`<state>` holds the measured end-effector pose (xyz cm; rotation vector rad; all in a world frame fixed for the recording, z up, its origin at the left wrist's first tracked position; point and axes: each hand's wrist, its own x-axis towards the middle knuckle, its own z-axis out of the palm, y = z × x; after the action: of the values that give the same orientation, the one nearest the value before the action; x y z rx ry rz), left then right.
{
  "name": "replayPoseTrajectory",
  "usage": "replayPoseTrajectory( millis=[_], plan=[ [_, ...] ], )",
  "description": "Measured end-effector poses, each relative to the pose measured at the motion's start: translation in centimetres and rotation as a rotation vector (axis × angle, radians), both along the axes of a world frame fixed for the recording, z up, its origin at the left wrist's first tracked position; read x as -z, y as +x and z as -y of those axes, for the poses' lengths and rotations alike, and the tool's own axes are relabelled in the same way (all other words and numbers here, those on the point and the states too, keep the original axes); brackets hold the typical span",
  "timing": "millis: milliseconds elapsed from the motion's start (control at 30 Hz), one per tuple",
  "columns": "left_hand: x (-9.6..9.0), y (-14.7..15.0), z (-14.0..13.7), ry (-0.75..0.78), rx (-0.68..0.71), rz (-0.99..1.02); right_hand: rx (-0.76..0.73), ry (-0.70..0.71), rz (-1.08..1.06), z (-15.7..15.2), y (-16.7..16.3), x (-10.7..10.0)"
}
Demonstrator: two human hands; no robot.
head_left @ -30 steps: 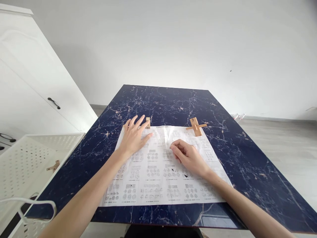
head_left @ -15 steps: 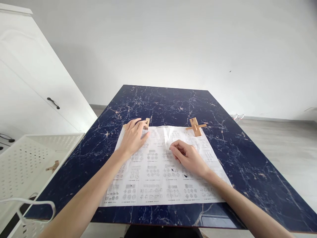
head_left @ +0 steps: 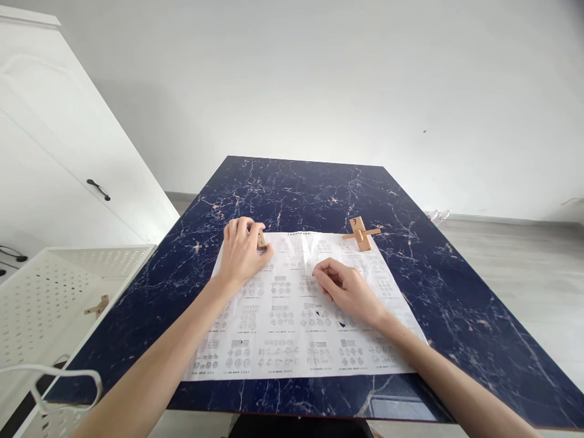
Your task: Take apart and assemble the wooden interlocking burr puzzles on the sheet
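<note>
A large printed instruction sheet [head_left: 283,334] with rows of small diagrams lies flat on a dark blue marbled table. At its far left corner my left hand [head_left: 240,248] is closed around a wooden puzzle piece [head_left: 261,241] with a dark mark on it; the fingers hide most of the piece. My right hand [head_left: 349,290] rests on the sheet, fingers curled and thumb against the index finger, with nothing visible in it. Beyond it, across the sheet's far right corner, sits a cross-shaped wooden puzzle piece [head_left: 360,234] bearing a black mark.
To the left, a white perforated basket [head_left: 59,298] holds another small wooden piece [head_left: 97,305] and has a white handle [head_left: 68,372]. A white cabinet [head_left: 68,146] stands behind it. The blue marbled table [head_left: 296,188] reaches toward a pale wall [head_left: 296,79].
My left fingers have closed around the wooden piece at the far left corner and drawn it slightly left and nearer. My right hand and the cross-shaped piece have not moved.
</note>
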<state>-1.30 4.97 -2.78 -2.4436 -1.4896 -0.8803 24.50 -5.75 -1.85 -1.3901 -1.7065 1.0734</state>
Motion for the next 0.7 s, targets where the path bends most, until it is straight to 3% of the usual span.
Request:
replayPoseTrajectory(
  millis=[133, 233, 333, 467, 533, 633, 700],
  plan=[
    [0.1, -0.2, -0.1, -0.026, 0.038, -0.029, -0.004, 0.007, 0.002, 0.0, 0.1, 0.2],
    [0.1, -0.3, -0.1, -0.072, -0.010, -0.041, 0.027, 0.078, 0.021, -0.1, 0.3, 0.5],
    [0.1, -0.3, 0.0, -0.083, -0.068, -0.046, 0.159, 0.267, 0.090, -0.5, 0.8, 0.9],
    [0.1, -0.3, 0.1, -0.086, -0.130, -0.070, 0.402, 0.657, 0.254, -1.5, 2.3, 1.3],
    [0.1, -0.3, 0.1, -0.082, -0.150, -0.082, 0.513, 0.757, 0.331, -2.0, 3.2, 1.6],
    [0.2, -0.3, 0.1, -0.075, -0.171, -0.095, 0.634, 0.724, 0.427, -2.9, 4.5, 2.3],
    [0.2, -0.4, 0.1, -0.066, -0.185, -0.101, 0.636, 0.678, 0.489, -3.3, 5.3, 2.9]
  ],
)
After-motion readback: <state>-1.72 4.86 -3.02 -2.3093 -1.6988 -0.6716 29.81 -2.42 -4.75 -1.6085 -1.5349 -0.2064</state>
